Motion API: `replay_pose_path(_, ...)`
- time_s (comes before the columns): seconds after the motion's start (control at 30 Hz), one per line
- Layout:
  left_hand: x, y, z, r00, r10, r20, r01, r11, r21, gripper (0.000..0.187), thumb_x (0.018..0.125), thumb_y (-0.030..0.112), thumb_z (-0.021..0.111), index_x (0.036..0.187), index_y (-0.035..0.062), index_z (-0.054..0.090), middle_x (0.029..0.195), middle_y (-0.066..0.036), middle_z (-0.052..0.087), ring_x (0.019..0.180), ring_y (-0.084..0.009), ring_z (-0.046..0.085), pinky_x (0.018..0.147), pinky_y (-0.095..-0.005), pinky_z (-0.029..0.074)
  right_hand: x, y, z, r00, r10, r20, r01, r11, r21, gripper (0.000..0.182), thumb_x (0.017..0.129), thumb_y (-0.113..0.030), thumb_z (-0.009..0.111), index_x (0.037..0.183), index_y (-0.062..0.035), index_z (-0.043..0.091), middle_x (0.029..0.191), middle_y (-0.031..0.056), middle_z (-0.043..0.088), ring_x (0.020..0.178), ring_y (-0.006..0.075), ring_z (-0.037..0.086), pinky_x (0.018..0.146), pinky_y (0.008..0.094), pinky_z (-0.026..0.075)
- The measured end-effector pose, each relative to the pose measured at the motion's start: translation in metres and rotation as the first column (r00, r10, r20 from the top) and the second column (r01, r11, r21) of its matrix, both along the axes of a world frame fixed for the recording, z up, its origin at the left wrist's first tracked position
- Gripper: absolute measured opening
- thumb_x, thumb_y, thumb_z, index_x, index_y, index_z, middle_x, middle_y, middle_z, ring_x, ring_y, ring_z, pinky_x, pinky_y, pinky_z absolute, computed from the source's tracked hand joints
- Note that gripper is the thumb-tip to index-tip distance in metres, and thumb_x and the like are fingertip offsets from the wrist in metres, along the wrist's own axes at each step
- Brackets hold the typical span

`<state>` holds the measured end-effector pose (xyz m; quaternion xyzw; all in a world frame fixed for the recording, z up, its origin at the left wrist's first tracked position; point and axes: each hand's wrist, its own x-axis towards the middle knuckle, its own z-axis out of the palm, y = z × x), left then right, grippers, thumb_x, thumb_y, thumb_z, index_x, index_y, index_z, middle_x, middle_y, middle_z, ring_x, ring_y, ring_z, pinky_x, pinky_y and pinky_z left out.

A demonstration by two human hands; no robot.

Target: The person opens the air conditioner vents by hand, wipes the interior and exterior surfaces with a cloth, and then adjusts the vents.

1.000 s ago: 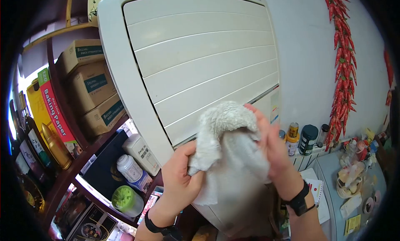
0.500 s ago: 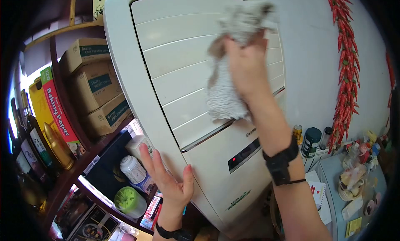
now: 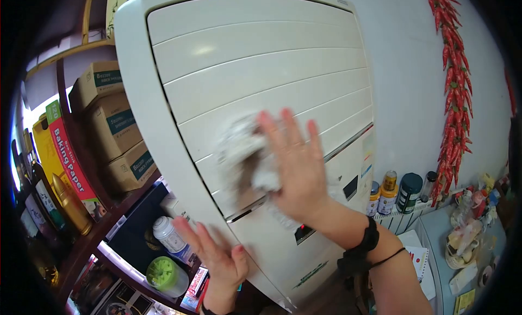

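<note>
Grey-white fluffy terry cloth (image 3: pixel 244 152) pressed flat under right hand (image 3: pixel 293 165), fingers spread, palm on it, no pinch | cloth on slatted front of tall white floor-standing air conditioner (image 3: pixel 261 59), centre panel | left hand (image 3: pixel 217 258) at 7 o'clock, open, flat against unit's lower edge | green-lidded jar (image 3: pixel 166 274) at 8 o'clock.
</note>
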<state>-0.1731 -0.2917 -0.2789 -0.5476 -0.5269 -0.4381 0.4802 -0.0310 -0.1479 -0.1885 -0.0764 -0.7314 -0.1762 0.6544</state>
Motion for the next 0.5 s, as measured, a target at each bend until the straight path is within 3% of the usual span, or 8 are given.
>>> replay_pose_path(0.1, 0.005, -0.008, 0.043, 0.974, 0.169, -0.151, -0.156, 0.984, 0.089, 0.069, 0.098, 0.05, 0.032, 0.151, 0.006, 0.022, 0.157, -0.021, 0.016, 0.146, -0.04, 0.008, 0.116, -0.0548, 0.005, 0.023, 0.048, 0.003, 0.966, -0.125, -0.226, 0.099, 0.988, -0.12, 0.045, 0.083, -0.009, 0.055, 0.126, 0.0058, 0.053, 0.15, 0.0172, 0.035, 0.141, 0.0354, 0.029, 0.114, 0.0512, 0.021)
replay_pose_path(0.2, 0.018, -0.007, 0.096, 0.911, 0.349, -0.218, -0.342, 0.937, 0.071, 0.069, 0.099, 0.054, 0.023, 0.149, 0.0069, 0.032, 0.156, -0.018, 0.024, 0.147, -0.0356, 0.011, 0.116, -0.0531, 0.001, 0.041, 0.111, 0.019, 0.892, -0.12, -0.436, 0.022, 0.974, -0.223, 0.038, 0.082, -0.002, 0.048, 0.117, 0.0037, 0.059, 0.14, 0.0243, 0.039, 0.129, 0.0419, 0.036, 0.109, 0.0509, 0.026)
replay_pose_path(0.23, 0.02, -0.003, 0.109, 0.891, 0.382, -0.245, -0.38, 0.923, 0.059, 0.068, 0.1, 0.054, 0.022, 0.148, 0.0077, 0.033, 0.155, -0.016, 0.027, 0.147, -0.035, 0.012, 0.117, -0.0516, 0.0, 0.044, 0.133, 0.025, 0.863, -0.21, -0.46, 0.095, 0.961, -0.259, 0.034, 0.082, -0.003, 0.048, 0.113, 0.0027, 0.061, 0.136, 0.0257, 0.042, 0.123, 0.0436, 0.04, 0.107, 0.0505, 0.028)
replay_pose_path(0.33, 0.023, 0.009, 0.131, 0.828, 0.485, -0.283, -0.504, 0.864, 0.006, 0.065, 0.1, 0.053, 0.019, 0.144, 0.0104, 0.042, 0.152, -0.009, 0.036, 0.147, -0.0303, 0.017, 0.118, -0.047, 0.0, 0.048, 0.169, 0.061, 0.766, -0.239, -0.596, 0.058, 0.95, -0.306, 0.027, 0.085, -0.012, 0.052, 0.104, 0.0024, 0.064, 0.126, 0.0261, 0.047, 0.111, 0.0436, 0.044, 0.101, 0.0497, 0.033)
replay_pose_path(0.4, 0.024, 0.01, 0.13, 0.822, 0.487, -0.294, -0.507, 0.862, 0.011, 0.065, 0.101, 0.052, 0.019, 0.142, 0.0099, 0.045, 0.15, -0.007, 0.039, 0.146, -0.0288, 0.021, 0.118, -0.0467, 0.001, 0.043, 0.162, 0.088, 0.789, -0.112, -0.605, -0.079, 0.956, -0.281, 0.029, 0.086, -0.023, 0.057, 0.1, 0.0017, 0.065, 0.121, 0.0265, 0.049, 0.108, 0.0411, 0.045, 0.096, 0.0498, 0.036)
replay_pose_path(0.47, 0.025, 0.011, 0.128, 0.816, 0.501, -0.288, -0.521, 0.853, 0.005, 0.065, 0.101, 0.052, 0.019, 0.142, 0.0097, 0.046, 0.149, -0.007, 0.041, 0.145, -0.0284, 0.023, 0.118, -0.047, 0.001, 0.033, 0.115, 0.116, 0.899, 0.06, -0.434, -0.151, 0.972, -0.178, 0.032, 0.086, -0.03, 0.06, 0.093, 0.0009, 0.066, 0.114, 0.0247, 0.053, 0.103, 0.039, 0.048, 0.093, 0.0497, 0.038)
replay_pose_path(0.5, 0.026, 0.011, 0.128, 0.814, 0.505, -0.286, -0.527, 0.85, 0.0, 0.065, 0.101, 0.052, 0.019, 0.141, 0.0095, 0.046, 0.149, -0.007, 0.041, 0.145, -0.0282, 0.024, 0.118, -0.0472, 0.002, 0.021, 0.095, 0.123, 0.907, 0.104, -0.408, -0.113, 0.994, 0.003, 0.033, 0.084, -0.03, 0.063, 0.094, 0.0008, 0.065, 0.112, 0.023, 0.055, 0.103, 0.0388, 0.049, 0.094, 0.0492, 0.039)
